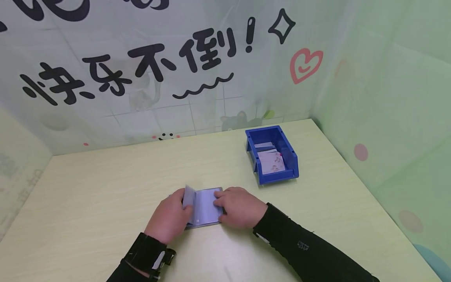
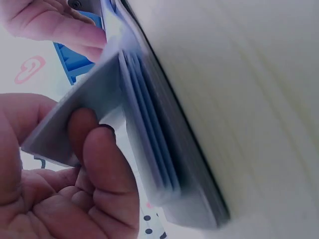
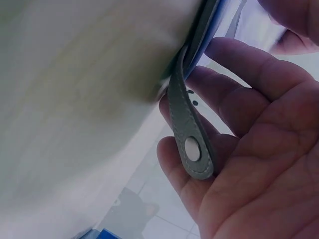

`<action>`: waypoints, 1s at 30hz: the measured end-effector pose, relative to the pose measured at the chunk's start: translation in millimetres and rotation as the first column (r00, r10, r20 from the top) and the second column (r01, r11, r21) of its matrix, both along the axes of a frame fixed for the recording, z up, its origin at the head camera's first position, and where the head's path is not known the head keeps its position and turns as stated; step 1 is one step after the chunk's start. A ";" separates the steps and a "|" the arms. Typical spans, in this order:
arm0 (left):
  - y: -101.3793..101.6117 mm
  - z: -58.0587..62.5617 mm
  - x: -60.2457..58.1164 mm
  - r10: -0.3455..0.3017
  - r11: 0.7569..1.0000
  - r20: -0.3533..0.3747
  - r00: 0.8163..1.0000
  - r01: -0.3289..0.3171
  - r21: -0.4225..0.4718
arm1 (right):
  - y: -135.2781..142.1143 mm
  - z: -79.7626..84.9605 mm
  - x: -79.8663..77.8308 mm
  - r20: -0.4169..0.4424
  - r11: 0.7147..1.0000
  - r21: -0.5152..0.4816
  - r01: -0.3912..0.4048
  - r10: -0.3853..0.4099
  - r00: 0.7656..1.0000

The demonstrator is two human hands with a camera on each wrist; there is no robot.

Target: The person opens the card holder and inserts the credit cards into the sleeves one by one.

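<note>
A grey card holder (image 1: 208,207) with clear sleeve pages lies spread on the table, below the middle of the head view. My left hand (image 1: 170,214) pinches a raised sleeve page (image 2: 75,119) between thumb and fingers; several more pages (image 2: 149,129) are stacked beside it in the left wrist view. At the opposite edge, my right hand (image 1: 241,207) holds the holder's right side, with thumb and fingers at its border. A grey strap with a metal snap (image 3: 192,149) hangs out past that edge, against the right fingers. Part of the cover is hidden under both hands.
A blue bin (image 1: 278,178) stands toward the back right of the light wooden table (image 1: 105,188). Inside it are several printed cards (image 1: 271,161). A white printed curtain (image 1: 211,109) borders the back, and a green one (image 1: 387,137) the right side.
</note>
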State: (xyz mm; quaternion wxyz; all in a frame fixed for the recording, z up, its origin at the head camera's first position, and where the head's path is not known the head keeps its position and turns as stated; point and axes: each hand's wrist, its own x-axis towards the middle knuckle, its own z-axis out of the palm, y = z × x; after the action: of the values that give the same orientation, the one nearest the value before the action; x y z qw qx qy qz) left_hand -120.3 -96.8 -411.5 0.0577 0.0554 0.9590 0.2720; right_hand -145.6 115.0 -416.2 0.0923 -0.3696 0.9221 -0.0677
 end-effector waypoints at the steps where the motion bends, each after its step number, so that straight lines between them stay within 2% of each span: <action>1: -1.2 0.1 0.0 0.000 1.000 -0.001 1.000 0.000 -0.006 | 0.3 -0.6 -0.2 0.000 1.000 -0.001 0.001 -0.001 1.000; 16: -14.8 0.4 -1.0 0.032 0.998 0.014 0.999 -0.031 -0.057 | 1.0 1.6 0.4 0.000 0.999 0.027 0.019 -0.019 1.000; 30: -22.2 -3.7 -3.6 0.006 0.993 0.001 1.000 -0.006 -0.117 | 2.1 0.6 0.1 -0.031 1.000 0.014 0.015 -0.015 0.999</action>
State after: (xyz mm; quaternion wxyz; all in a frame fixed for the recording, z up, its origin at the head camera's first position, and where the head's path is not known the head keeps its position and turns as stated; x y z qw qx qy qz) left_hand -123.9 -118.9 -415.2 0.0605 0.0488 0.9734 0.2157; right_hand -145.5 117.1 -415.7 0.0800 -0.3630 0.9267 -0.0560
